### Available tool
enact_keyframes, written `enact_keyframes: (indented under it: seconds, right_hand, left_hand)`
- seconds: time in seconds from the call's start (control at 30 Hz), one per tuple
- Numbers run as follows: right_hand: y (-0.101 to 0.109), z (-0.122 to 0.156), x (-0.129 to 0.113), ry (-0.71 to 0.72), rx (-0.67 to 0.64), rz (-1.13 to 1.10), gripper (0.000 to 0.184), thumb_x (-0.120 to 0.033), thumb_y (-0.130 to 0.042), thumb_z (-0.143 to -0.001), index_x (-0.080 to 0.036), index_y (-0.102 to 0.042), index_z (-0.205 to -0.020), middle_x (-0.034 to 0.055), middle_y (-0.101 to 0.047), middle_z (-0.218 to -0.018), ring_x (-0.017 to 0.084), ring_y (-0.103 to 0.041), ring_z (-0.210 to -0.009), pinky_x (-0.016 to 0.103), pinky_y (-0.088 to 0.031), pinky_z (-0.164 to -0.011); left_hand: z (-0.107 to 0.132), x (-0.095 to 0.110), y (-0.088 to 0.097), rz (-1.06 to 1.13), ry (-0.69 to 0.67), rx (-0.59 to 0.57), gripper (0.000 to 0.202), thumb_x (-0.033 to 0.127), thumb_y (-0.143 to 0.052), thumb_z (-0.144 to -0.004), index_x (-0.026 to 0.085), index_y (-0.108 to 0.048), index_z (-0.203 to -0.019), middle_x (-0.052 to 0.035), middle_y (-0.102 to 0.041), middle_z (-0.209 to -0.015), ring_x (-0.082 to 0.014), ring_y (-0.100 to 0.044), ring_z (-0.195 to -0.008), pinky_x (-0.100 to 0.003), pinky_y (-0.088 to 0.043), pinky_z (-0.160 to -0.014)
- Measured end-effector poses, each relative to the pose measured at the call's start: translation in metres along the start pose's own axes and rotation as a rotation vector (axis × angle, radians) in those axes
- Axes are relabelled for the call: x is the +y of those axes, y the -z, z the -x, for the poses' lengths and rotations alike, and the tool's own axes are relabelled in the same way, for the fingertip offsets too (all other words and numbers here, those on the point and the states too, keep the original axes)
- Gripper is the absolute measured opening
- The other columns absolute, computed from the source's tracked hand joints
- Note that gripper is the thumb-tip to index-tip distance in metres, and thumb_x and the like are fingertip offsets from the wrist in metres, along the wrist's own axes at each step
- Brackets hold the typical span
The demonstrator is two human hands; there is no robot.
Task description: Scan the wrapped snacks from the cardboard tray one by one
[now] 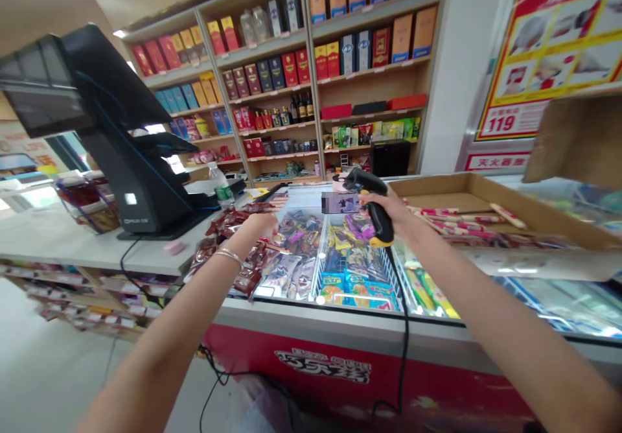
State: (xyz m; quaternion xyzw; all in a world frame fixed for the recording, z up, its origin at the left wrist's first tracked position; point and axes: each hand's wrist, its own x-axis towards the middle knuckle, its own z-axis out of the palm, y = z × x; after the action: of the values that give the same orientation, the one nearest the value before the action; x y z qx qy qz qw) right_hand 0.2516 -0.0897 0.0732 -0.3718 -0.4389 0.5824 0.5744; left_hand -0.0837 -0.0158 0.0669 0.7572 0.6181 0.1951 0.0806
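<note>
The right hand [383, 207] clenches a black-and-yellow corded barcode scanner [379, 219], its head just above a packet with a blurred label [341, 203]. The left hand [259, 225], curled, lies over strung red snack packets [228, 238] at the edge of a display chest [340, 313] beside the white desk [72, 242]; whether it grips them, I cannot tell.

This is a small shop. Far off, wooden shelves [315, 96] hold boxes [402, 37] and bottles [301, 105] for sale. On the left stands a black till screen [121, 135], and near us a glass freezer [340, 319] holds bright packets [354, 277].
</note>
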Motion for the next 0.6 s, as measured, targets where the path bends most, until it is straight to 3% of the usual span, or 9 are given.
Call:
enact_keyframes:
  seconds: [0.07,0.1,0.17,0.23,0.3,0.37,0.47,0.6]
  right_hand:
    - [-0.005,-0.002,0.021,-0.083,-0.006,-0.010,0.013,-0.019,-0.067,-0.071,-0.012,-0.059,-0.078,0.0007,-0.056,-0.053,0.008,-0.052,-0.042,0.016,-0.041,-0.036]
    - [-0.004,-0.003,0.030,-0.113,-0.004,-0.018,0.013,-0.019,-0.067,-0.071,-0.012,-0.059,-0.079,0.0008,-0.057,-0.054,0.008,-0.052,-0.042,0.016,-0.041,-0.036]
    - [-0.001,-0.004,0.044,-0.139,-0.001,-0.026,0.015,-0.018,-0.069,-0.071,-0.012,-0.059,-0.080,0.0013,-0.059,-0.058,0.008,-0.053,-0.043,0.016,-0.043,-0.039]
    - [0.003,-0.006,0.051,-0.146,0.000,-0.020,0.017,-0.018,-0.070,-0.071,-0.012,-0.058,-0.081,0.0016,-0.060,-0.060,0.007,-0.052,-0.043,0.016,-0.045,-0.040]
    - [0.007,-0.009,0.056,-0.153,0.011,-0.017,0.017,-0.018,-0.070,-0.072,-0.012,-0.058,-0.084,0.0019,-0.061,-0.060,0.007,-0.053,-0.044,0.016,-0.045,-0.040]
    - [0.011,-0.011,0.059,-0.160,0.036,-0.014,0.019,-0.018,-0.069,-0.072,-0.013,-0.058,-0.086,0.0018,-0.061,-0.060,0.008,-0.054,-0.045,0.016,-0.046,-0.041]
    - [0.015,-0.013,0.065,-0.153,0.066,0.006,0.020,-0.017,-0.069,-0.071,-0.012,-0.059,-0.087,0.0018,-0.061,-0.060,0.009,-0.054,-0.044,0.018,-0.047,-0.041]
    - [0.018,-0.016,0.073,-0.137,0.075,0.002,0.018,-0.017,-0.069,-0.069,-0.011,-0.060,-0.084,0.0056,-0.065,-0.066,0.009,-0.054,-0.044,0.020,-0.048,-0.043]
  left_hand:
    - [0.001,0.010,0.006,-0.219,0.019,-0.151,0.019,0.019,-0.072,-0.050,0.020,-0.053,-0.046,-0.0017,-0.052,-0.044,-0.0214,-0.059,-0.055,-0.036,-0.047,-0.075]
    - [0.002,0.017,0.008,-0.292,0.009,-0.145,0.016,0.020,-0.070,-0.054,0.020,-0.055,-0.051,-0.0029,-0.056,-0.049,-0.0218,-0.061,-0.061,-0.035,-0.046,-0.077]
    - [0.005,0.032,0.008,-0.276,-0.035,0.074,0.007,0.024,-0.063,-0.067,0.020,-0.058,-0.067,-0.0059,-0.061,-0.062,-0.0229,-0.063,-0.072,-0.034,-0.046,-0.080]
    - [0.006,0.050,-0.002,-0.145,-0.066,0.330,0.012,0.026,-0.051,-0.079,0.019,-0.057,-0.088,-0.0092,-0.064,-0.076,-0.0237,-0.063,-0.081,-0.034,-0.045,-0.082]
    - [0.001,0.069,-0.021,0.050,-0.089,0.498,0.020,0.024,-0.043,-0.085,0.019,-0.052,-0.102,-0.0105,-0.064,-0.084,-0.0228,-0.062,-0.086,-0.033,-0.046,-0.082]
    - [-0.010,0.082,-0.045,0.311,-0.088,0.572,0.022,0.021,-0.040,-0.086,0.019,-0.049,-0.106,-0.0093,-0.063,-0.088,-0.0199,-0.062,-0.086,-0.032,-0.048,-0.080]
    - [-0.029,0.088,-0.076,0.838,-0.007,0.578,0.021,0.020,-0.040,-0.085,0.021,-0.045,-0.106,-0.0068,-0.061,-0.095,-0.0146,-0.061,-0.085,-0.028,-0.052,-0.072]
    - [-0.040,0.078,-0.099,1.402,0.134,0.498,0.017,0.021,-0.040,-0.085,0.021,-0.045,-0.101,-0.0036,-0.060,-0.092,-0.0092,-0.061,-0.078,-0.027,-0.054,-0.074]
